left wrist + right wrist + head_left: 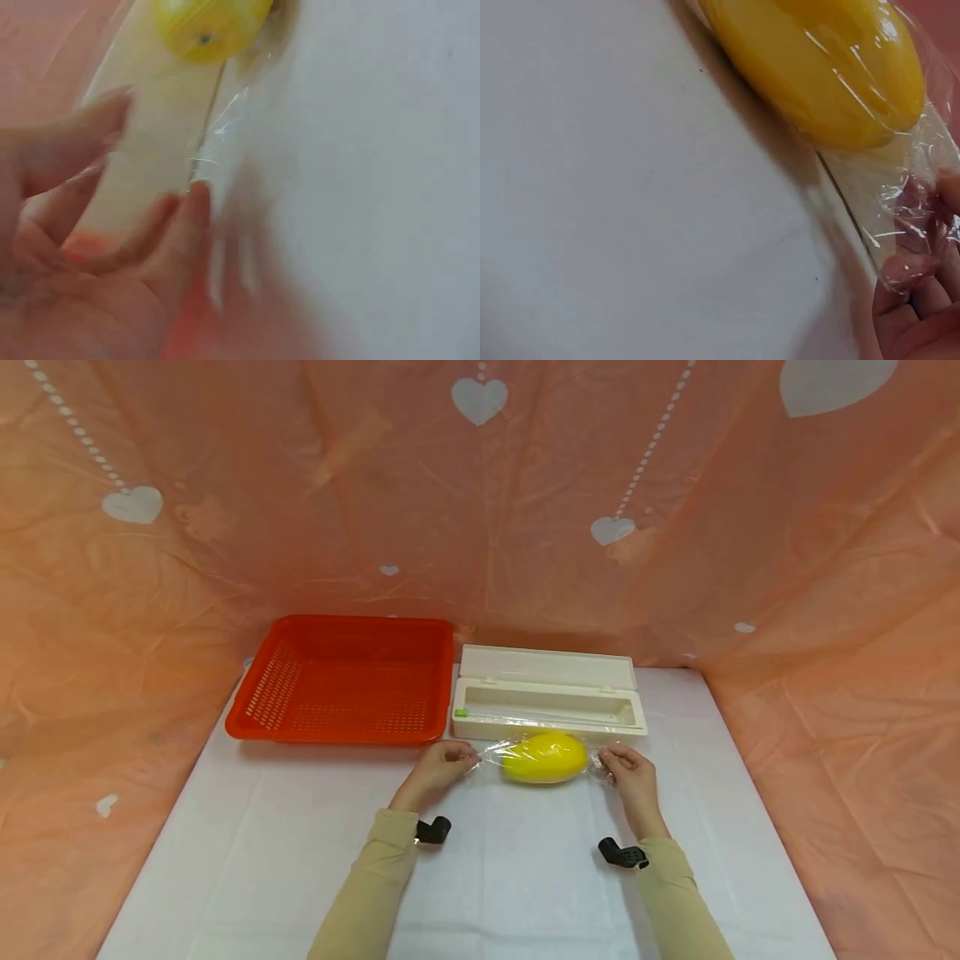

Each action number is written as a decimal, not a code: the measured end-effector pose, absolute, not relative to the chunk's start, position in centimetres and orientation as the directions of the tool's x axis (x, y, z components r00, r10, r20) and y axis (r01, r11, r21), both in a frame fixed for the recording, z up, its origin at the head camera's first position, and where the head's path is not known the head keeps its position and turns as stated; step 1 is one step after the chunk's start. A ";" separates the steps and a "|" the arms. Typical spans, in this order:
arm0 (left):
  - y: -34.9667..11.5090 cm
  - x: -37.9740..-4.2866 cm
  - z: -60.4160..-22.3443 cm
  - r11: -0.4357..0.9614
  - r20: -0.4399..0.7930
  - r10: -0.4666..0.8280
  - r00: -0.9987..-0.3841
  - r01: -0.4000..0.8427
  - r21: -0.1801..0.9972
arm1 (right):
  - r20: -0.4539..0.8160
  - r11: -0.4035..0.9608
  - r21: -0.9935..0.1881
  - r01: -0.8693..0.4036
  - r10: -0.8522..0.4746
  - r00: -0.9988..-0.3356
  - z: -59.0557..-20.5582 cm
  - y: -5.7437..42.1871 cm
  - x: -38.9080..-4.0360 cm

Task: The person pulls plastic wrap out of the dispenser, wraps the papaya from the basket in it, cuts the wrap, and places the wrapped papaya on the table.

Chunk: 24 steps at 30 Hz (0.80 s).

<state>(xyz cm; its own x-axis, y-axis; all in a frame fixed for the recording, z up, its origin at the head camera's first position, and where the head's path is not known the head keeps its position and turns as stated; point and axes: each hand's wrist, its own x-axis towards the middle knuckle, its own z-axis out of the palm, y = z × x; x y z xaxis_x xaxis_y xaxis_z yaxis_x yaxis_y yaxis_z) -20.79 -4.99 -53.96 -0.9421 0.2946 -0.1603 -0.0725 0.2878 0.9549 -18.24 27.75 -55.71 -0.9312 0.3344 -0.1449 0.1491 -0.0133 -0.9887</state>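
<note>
A smooth yellow oval fruit [546, 758], mango-like in shape, is wrapped in clear plastic wrap [907, 191] that extends loosely past both ends. The left hand [442, 766] holds the wrap's left end; in the left wrist view, its thumb and fingers [196, 214] curve round the film with a gap between them, slightly blurred. Crinkled film at the right end is pinched by the right hand [632, 777], cut off at the edge of the right wrist view. Just behind the fruit stands a long white wrap dispenser [547, 729] with its lid raised and a green slider [461, 713].
An orange-red plastic basket [337, 741] with perforated sides stands left of the dispenser. White cloth covers the table [517, 877]. Orange curtains [420, 502] with white hearts hang behind and at both sides. Black camera mounts [433, 831] sit on the wrists.
</note>
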 end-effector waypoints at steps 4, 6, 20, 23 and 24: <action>-4.0 -20.9 -54.5 0.049 -0.254 0.252 -0.934 -0.250 0.967 | -0.123 -0.016 -0.992 0.126 0.372 -0.920 -55.7 27.5 -18.2; -3.6 -21.0 -54.9 -0.080 -0.282 0.247 -0.927 -0.309 0.948 | -0.117 -0.003 -0.992 0.126 0.382 -0.916 -55.7 27.4 -18.1; -1.9 -20.8 -55.3 -0.304 -0.422 0.107 -0.900 -0.434 0.848 | -0.140 -0.007 -0.988 0.153 0.442 -0.886 -55.3 27.3 -18.1; -2.2 -20.7 -55.3 -0.337 -0.418 0.140 -0.898 -0.440 0.832 | -0.162 -0.012 -0.985 0.175 0.440 -0.883 -55.2 27.5 -18.1; -2.4 -20.7 -55.3 -0.349 -0.418 0.157 -0.895 -0.446 0.824 | -0.172 -0.006 -0.982 0.188 0.431 -0.886 -55.2 27.7 -18.1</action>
